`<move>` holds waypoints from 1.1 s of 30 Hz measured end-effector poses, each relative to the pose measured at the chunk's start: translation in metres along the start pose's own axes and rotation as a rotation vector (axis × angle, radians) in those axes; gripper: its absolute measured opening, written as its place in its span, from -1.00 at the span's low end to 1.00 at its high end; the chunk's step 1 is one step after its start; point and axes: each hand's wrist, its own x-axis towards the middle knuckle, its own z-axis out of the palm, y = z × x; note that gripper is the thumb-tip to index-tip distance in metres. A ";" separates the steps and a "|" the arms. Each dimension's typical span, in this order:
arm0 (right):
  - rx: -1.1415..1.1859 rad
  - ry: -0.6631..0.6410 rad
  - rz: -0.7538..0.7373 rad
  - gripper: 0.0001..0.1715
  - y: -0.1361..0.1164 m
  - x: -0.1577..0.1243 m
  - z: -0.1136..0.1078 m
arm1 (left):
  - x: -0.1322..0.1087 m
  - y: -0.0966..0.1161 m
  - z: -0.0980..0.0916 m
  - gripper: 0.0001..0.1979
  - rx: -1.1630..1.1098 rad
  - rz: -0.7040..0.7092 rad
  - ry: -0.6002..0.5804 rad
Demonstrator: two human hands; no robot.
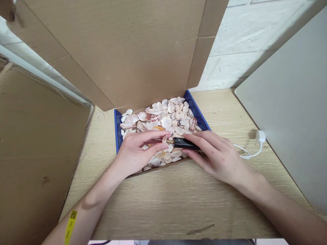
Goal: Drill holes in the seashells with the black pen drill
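A shallow blue-walled cardboard box lies open on the wooden table, filled with several white, pink and brown seashells. My left hand hovers over the box's near left part and pinches a small reddish-white shell between thumb and forefinger. My right hand comes in from the right and holds a small black tool, its tip pointed at that shell. Both hands meet over the front of the box.
The box's brown lid stands up behind the shells. A large cardboard sheet leans at the left. A grey panel stands at the right, with a white cable and plug beside it. A yellow band is on my left forearm.
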 end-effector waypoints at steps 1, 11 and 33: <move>0.007 0.003 0.002 -0.61 0.000 0.000 0.000 | 0.000 0.000 0.000 -0.79 -0.003 -0.006 0.003; 0.062 0.010 0.047 -0.49 0.003 0.001 0.001 | 0.001 0.002 0.000 -0.82 -0.003 -0.011 0.026; 0.047 0.032 0.115 -0.72 0.004 -0.004 -0.002 | -0.001 -0.008 0.000 -0.77 -0.300 0.044 0.074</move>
